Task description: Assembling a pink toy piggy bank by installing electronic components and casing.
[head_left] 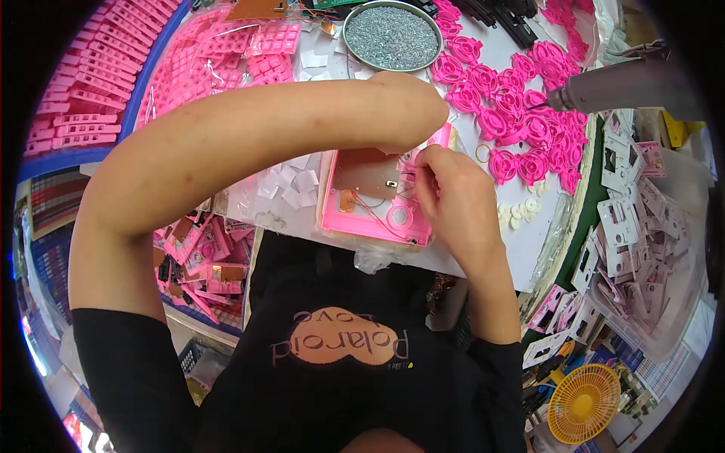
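A rectangular pink plastic casing (349, 222) lies at the centre of the frame on a white tabletop (521, 253), a flat brown circuit board (362, 175) and thin red wires (371, 211) in it. The person's bare right hand (462, 183) is at the casing's right side, fingers curled inward; whether the fingertips pinch anything cannot be told. The bare left hand (411, 112) is over the casing's upper end, its fingers hidden and their state unclear. The left forearm (249, 124) cuts across the frame, blocking part of the tabletop. Beyond it, at top centre, sits a round metal tray (358, 60) of small silvery screws (393, 36). Pink ring-shaped plastic parts (493, 124) crowd the upper right, a grey cylindrical tool (634, 89) pointing over them; white paper squares (291, 181) lie left of the casing, and a round yellow fan (584, 405) stands at lower right
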A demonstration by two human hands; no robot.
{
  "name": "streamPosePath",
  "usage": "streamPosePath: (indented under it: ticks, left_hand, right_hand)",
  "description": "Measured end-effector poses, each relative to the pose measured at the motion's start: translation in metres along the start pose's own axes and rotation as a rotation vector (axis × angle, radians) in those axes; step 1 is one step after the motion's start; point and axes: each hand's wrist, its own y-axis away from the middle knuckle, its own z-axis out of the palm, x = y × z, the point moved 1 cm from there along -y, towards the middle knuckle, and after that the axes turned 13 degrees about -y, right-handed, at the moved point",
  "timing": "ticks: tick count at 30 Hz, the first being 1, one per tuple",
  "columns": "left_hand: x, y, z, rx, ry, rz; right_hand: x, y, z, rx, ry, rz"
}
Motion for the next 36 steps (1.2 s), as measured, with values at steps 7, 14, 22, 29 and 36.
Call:
streamPosePath:
  ticks: [7,14,22,29,36]
  left_hand:
    - [-0.005,0.005,0.0,0.074,0.028,0.046]
    - [-0.009,0.006,-0.004,-0.021,-0.069,0.211]
    - [-0.002,0.015,0.004,0.081,-0.118,0.174]
    - [-0.002,0.015,0.021,0.192,-0.077,0.126]
    - [-0.009,0.019,0.02,0.197,0.122,0.049]
  right_hand:
    - [0.02,-0.007,0.009,0.157,0.029,-0.108]
    - [0.026,-0.009,0.016,0.171,-0.067,0.005]
    - [0.018,-0.01,0.0,0.024,0.133,-0.148]
    - [0.003,0.003,-0.003,-0.153,0.363,-0.269]
    - [0.005,-0.003,-0.007,-0.194,0.26,-0.256]
